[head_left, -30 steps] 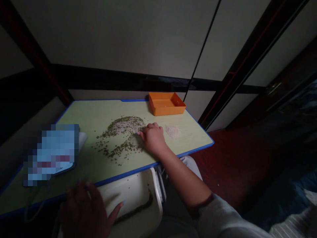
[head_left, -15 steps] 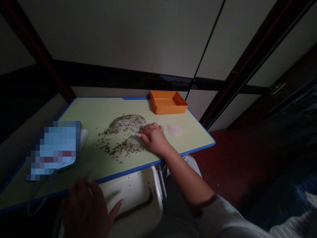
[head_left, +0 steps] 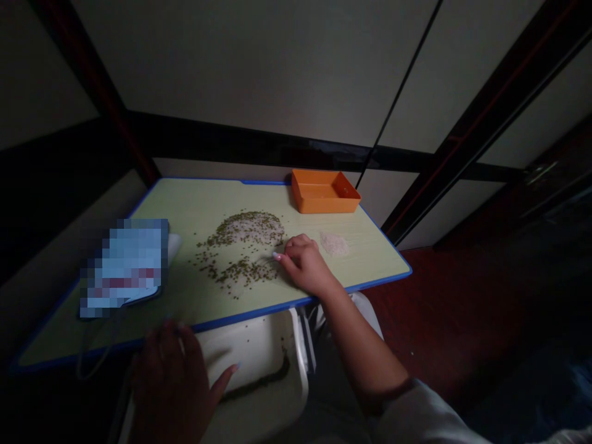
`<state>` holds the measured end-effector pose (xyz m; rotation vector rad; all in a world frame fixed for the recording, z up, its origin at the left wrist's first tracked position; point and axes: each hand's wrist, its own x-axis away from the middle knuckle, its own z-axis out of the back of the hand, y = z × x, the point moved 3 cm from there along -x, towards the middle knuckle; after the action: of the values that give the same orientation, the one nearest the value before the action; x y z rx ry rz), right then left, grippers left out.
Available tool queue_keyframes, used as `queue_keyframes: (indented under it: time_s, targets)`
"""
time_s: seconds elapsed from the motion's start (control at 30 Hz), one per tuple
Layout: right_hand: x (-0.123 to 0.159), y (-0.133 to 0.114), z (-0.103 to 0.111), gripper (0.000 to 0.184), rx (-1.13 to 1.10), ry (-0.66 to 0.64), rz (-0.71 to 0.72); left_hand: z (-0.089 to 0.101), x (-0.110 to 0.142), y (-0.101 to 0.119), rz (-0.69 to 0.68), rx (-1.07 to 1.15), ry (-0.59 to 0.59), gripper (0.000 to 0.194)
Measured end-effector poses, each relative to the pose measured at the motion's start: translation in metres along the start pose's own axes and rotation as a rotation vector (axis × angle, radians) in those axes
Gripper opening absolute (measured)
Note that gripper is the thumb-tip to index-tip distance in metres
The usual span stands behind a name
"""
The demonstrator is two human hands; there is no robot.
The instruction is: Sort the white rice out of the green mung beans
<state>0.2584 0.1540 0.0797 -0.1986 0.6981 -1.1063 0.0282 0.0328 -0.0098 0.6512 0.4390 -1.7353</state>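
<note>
On the table lies a spread pile of small green beans mixed with white grains (head_left: pixel 250 227). A looser patch of the beans (head_left: pixel 243 271) is nearer me. My right hand (head_left: pixel 305 262) rests at the right side of these, fingers curled and closed, with a thin pale thing showing by the thumb that I cannot make out. To its right sits a small heap of white grains, like rice (head_left: pixel 333 243). My left hand (head_left: pixel 173 376), dark and partly blurred, is over the left part of a white tray (head_left: pixel 300 370), thumb apart from the fingers. Green beans line the tray's bottom.
An orange box (head_left: pixel 326 203) stands at the table's back right corner. On the left lies a phone-like device with a blurred screen (head_left: pixel 127 265), and a cable (head_left: pixel 99 357) hangs near it. The table (head_left: pixel 203 191) has a blue edge; cabinet panels (head_left: pixel 277 74) rise behind it.
The whole view has shifted, so things appear further right. My right hand has moved slightly away from the bean pile, staying closed. My left hand keeps its place over the tray.
</note>
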Motion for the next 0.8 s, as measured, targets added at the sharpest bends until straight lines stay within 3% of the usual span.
queue_keyframes:
  time_s: [0.3, 0.8]
  targets:
    - [0.009, 0.024, 0.007, 0.034, 0.133, 0.151, -0.307, -0.002, 0.001, 0.000, 0.004, 0.004, 0.000, 0.095]
    - [0.009, 0.018, 0.006, 0.025, 0.216, 0.059, -0.340, -0.002, 0.002, -0.002, 0.029, 0.027, -0.022, 0.092]
